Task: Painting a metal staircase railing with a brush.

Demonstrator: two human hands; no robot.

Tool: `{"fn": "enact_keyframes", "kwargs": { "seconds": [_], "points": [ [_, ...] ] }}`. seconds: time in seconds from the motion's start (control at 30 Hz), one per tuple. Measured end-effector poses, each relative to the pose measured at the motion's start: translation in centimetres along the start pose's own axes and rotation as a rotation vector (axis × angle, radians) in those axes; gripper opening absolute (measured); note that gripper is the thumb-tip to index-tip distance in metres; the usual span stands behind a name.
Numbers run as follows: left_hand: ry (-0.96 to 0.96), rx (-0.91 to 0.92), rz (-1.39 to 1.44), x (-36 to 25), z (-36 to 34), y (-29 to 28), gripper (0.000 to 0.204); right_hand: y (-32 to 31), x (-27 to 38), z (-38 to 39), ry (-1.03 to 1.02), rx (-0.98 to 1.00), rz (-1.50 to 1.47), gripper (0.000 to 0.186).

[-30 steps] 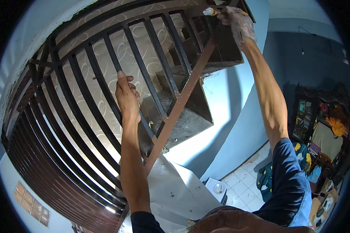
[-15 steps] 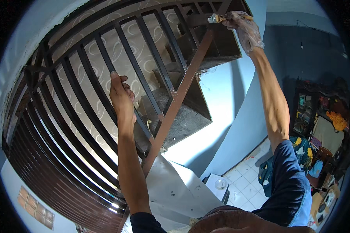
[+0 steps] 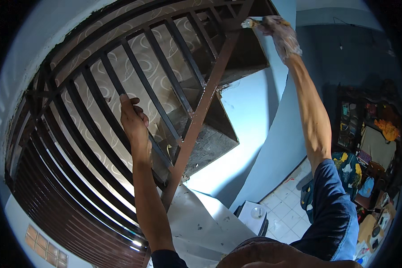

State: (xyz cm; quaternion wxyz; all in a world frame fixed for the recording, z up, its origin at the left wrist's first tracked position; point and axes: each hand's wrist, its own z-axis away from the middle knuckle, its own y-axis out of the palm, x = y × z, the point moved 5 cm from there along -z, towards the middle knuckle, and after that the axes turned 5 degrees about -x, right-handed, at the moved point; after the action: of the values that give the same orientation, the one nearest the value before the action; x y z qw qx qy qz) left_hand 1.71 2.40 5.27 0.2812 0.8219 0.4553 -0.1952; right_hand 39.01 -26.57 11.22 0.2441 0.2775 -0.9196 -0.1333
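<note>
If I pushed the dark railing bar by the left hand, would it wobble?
Probably not much: the dark bar looks straight and stiff. It likely won't roll or tip, since its lower end meets the brown beam.

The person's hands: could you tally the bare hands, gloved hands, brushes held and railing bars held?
Bare hand, the left hand: 1
Gloved hand, the right hand: 1
Brush held: 1
Railing bar held: 1
Total: 4

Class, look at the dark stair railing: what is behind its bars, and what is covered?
Behind the bars are a swirl-patterned wall and dark stair steps. The bars and the left hand cover parts of this background, which cannot be seen.
</note>
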Motion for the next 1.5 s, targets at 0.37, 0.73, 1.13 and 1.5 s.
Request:
{"fn": "enact_keyframes", "kwargs": {
  "seconds": [0.37,0.73,1.13,1.5],
  "points": [
    [0.002,0.006,-0.002,-0.3,0.1,0.3,0.057,-1.6,-2.9,-3.2,-0.077,0.104,-0.055,0.025],
    [-0.022,0.026,0.013,0.2,0.2,1.1,0.060,-2.5,2.2,-7.4,-0.114,-0.126,0.024,0.020],
    [-0.029,0.023,0.032,0.4,0.1,0.7,0.058,-3.3,5.4,-8.8,-0.374,-0.025,0.250,0.029],
    [-0.007,0.022,0.004,0.1,0.1,1.0,0.059,-1.3,14.1,-8.4,-0.588,0.075,0.784,0.022]
  ]
}}
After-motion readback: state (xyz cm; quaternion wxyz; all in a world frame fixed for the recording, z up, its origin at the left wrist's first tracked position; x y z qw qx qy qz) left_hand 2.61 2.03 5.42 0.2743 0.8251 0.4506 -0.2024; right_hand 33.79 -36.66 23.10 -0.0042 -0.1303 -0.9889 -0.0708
